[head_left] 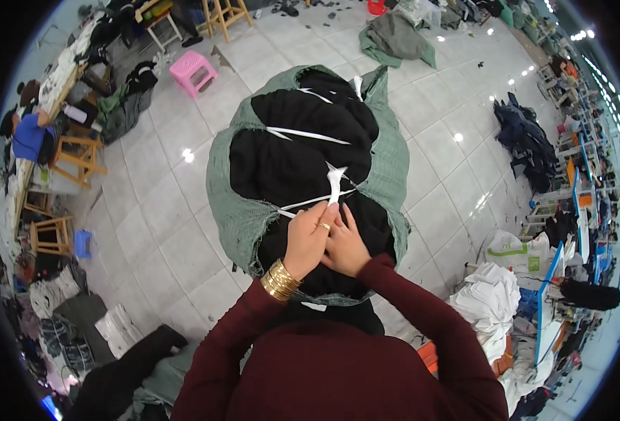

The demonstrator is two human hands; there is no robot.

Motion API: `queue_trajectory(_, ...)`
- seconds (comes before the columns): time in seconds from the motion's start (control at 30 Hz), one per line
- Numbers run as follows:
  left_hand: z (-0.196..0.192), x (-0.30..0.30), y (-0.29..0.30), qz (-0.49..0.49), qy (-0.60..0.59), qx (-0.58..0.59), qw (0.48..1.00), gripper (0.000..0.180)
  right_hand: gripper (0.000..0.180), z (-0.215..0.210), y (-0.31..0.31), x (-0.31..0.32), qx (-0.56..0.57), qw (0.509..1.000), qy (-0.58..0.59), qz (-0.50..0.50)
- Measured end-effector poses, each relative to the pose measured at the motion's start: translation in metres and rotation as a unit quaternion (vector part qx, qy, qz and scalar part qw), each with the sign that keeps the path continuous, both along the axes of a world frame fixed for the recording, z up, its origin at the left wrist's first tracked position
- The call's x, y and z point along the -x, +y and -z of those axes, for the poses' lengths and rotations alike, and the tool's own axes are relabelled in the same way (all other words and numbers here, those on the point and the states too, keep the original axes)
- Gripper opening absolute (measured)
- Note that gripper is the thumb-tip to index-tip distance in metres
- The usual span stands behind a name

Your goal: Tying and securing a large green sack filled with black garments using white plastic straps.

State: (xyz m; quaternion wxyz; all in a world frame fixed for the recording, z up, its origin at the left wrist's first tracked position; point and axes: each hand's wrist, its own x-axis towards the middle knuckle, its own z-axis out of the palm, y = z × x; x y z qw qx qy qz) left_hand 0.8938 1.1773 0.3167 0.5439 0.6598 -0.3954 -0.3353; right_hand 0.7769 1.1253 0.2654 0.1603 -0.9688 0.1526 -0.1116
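Observation:
A big green woven sack (229,203) stuffed with black fabric (289,158) stands on the tiled floor right in front of me. White straps (308,135) cross its open top and meet at a knot (334,177). My left hand (308,241), with gold bangles at the wrist and a ring, pinches the white strap just below the knot. My right hand (346,245) lies beside it on the black fabric, fingers curled against the left hand. Both sleeves are dark red.
A pink stool (192,70) and wooden stools (78,156) stand at the left, where a person in blue (28,137) sits. Piles of fabric lie around: green (398,38), dark blue (527,144), white (489,298). Sewing tables line the right side.

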Motion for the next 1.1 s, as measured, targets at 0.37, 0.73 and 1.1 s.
queue_trajectory(0.37,-0.020,0.056,0.016,-0.086,-0.147,-0.035,0.985,0.031,0.040,0.095,-0.006,-0.063,0.097,0.976,-0.195,0.026)
queue_trajectory(0.73,0.001,0.080,0.031,-0.049,-0.303,0.011,0.952,0.026,0.039,0.065,-0.006,-0.055,0.045,0.982,-0.175,-0.054)
queue_trajectory(1.1,0.005,0.094,0.044,-0.094,-0.339,-0.013,0.936,0.026,0.040,-0.053,-0.087,0.068,-0.099,0.972,-0.118,-0.178)
